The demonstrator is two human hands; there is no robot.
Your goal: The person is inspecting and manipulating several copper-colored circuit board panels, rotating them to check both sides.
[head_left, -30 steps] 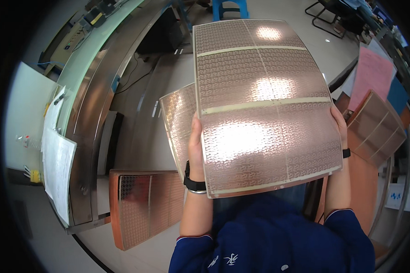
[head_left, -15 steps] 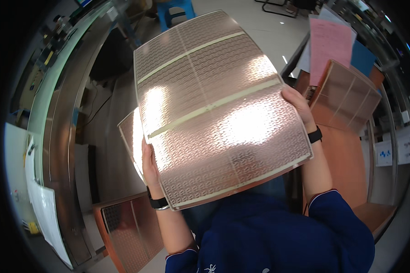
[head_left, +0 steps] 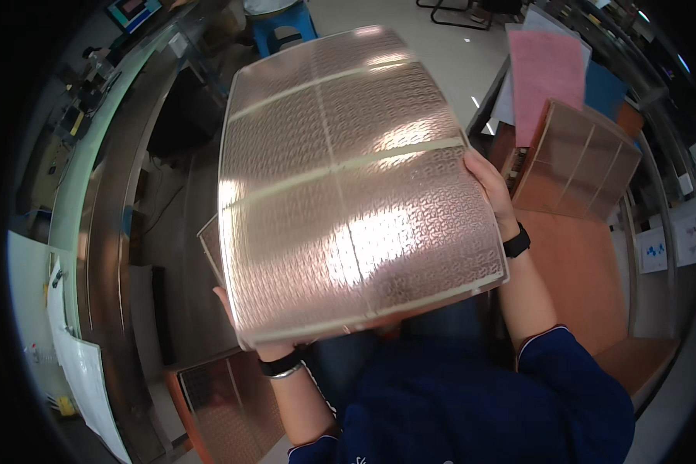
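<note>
A large copper-coloured circuit board panel (head_left: 286, 147), covered in a fine repeated pattern and crossed by pale strips, is held up in front of me, tilted and shining with glare. It may be a thin stack; I cannot tell. My right hand (head_left: 489, 185) grips its right edge, fingers hidden behind it. At the lower left corner my left hand (head_left: 226, 305) supports the panel from below and the side, with most of the hand out of sight underneath. Behind its left edge shows the corner of another panel (head_left: 209, 243).
On the right, more copper panels (head_left: 584, 158) lean upright on an orange-brown board surface (head_left: 568, 263), beside pink paper (head_left: 545, 73). Another panel (head_left: 236, 398) stands at lower left. A long metal-edged bench (head_left: 104, 255) runs along the left. A blue stool (head_left: 282, 31) stands ahead.
The panel has turned slightly and shifted left, and its glare has moved. My left hand has slid from the left edge down to the lower left corner. My right hand keeps its grip.
</note>
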